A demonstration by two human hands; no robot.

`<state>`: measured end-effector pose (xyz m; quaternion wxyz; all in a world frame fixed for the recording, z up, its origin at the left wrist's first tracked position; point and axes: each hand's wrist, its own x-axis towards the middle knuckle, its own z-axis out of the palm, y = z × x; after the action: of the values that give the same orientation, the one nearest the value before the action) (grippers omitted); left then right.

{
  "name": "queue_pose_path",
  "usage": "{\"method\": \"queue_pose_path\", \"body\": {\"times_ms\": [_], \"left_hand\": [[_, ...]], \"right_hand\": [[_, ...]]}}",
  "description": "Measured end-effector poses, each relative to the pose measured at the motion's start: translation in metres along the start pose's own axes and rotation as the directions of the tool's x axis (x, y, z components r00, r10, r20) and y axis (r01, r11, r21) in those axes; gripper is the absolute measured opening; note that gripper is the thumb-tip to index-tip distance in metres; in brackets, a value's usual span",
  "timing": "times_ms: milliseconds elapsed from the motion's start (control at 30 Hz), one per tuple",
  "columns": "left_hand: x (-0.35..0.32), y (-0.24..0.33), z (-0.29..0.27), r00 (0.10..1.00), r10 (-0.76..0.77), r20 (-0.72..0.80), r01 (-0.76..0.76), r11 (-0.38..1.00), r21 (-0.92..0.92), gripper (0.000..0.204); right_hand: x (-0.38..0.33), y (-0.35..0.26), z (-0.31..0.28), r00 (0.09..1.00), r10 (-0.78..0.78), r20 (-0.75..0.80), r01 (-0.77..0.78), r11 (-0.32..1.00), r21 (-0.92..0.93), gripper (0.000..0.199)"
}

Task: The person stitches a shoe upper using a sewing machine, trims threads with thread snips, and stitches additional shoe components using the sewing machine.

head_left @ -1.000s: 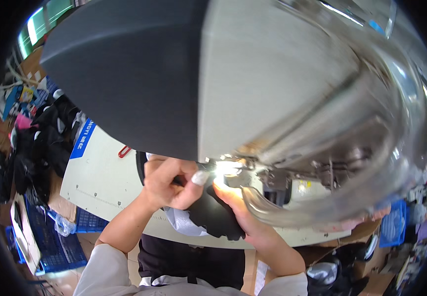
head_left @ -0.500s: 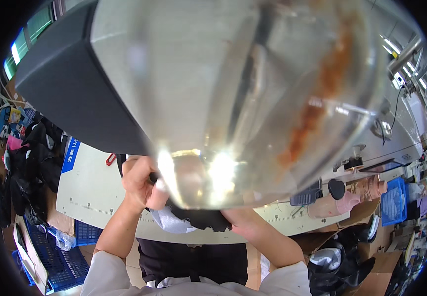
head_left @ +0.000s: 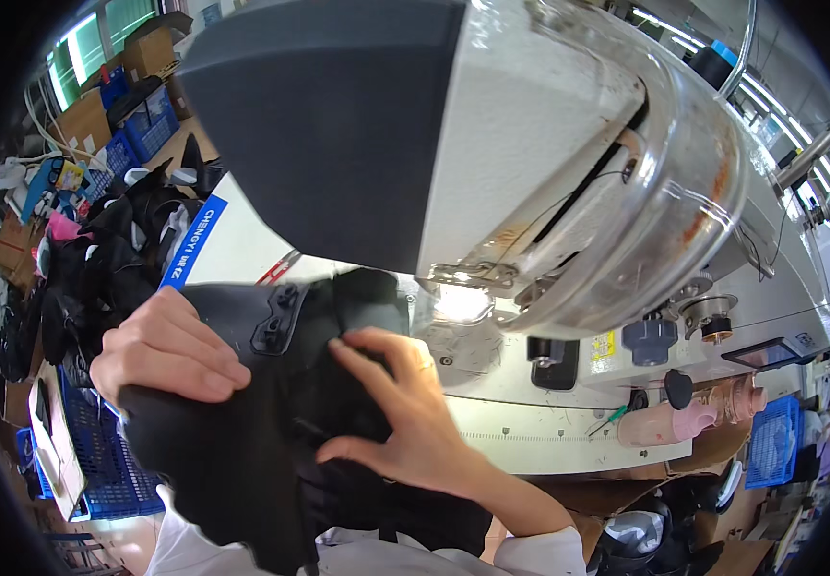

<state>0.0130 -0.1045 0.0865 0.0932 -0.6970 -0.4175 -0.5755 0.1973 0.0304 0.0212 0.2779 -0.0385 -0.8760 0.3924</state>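
A black sheet-like piece (head_left: 223, 451) with a scalloped edge, perhaps a shoe upper, is held up in front of me, over the near left part of the table. My left hand (head_left: 170, 350) is closed on its left side, fingers curled over the top surface. On the right part of the piece lies my right hand (head_left: 410, 413), its thumb and fingers spread apart. A raised glossy black patch (head_left: 278, 319) shows near the far edge of the piece. Just beyond stands a sewing machine (head_left: 530, 125) with a lit lamp (head_left: 463, 303) at its needle area.
Red-handled snips (head_left: 279, 267) lie behind the piece. Along the table's right side are a green screwdriver (head_left: 609, 422) and a pink bottle (head_left: 664, 424). Dark pieces (head_left: 98, 288) are heaped at the left, above a blue crate (head_left: 122, 470). Another blue crate (head_left: 773, 442) stands far right.
The machine head no longer hides my hands. Both hands have come out from beneath it toward the left, and the black piece now lies spread in view.
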Motion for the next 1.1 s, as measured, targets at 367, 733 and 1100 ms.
{"method": "queue_pose_path", "body": {"times_ms": [367, 733, 1100], "left_hand": [[-0.028, -0.016, 0.012, 0.943, -0.062, -0.328, 0.137, 0.968, 0.21, 0.055], [-0.126, 0.032, 0.026, 0.56, -0.678, 0.476, 0.771, 0.637, 0.0, 0.056], [0.002, -0.007, 0.006, 0.198, -0.881, 0.429, 0.938, 0.297, 0.178, 0.036]], "right_hand": [[-0.032, -0.012, 0.036, 0.966, 0.186, -0.182, -0.121, 0.941, 0.316, 0.034], [-0.035, 0.004, 0.021, 0.973, 0.117, -0.199, -0.07, 0.97, 0.232, 0.018], [-0.017, -0.002, 0.005, 0.997, 0.005, -0.08, -0.013, 0.995, -0.099, 0.021]]}}
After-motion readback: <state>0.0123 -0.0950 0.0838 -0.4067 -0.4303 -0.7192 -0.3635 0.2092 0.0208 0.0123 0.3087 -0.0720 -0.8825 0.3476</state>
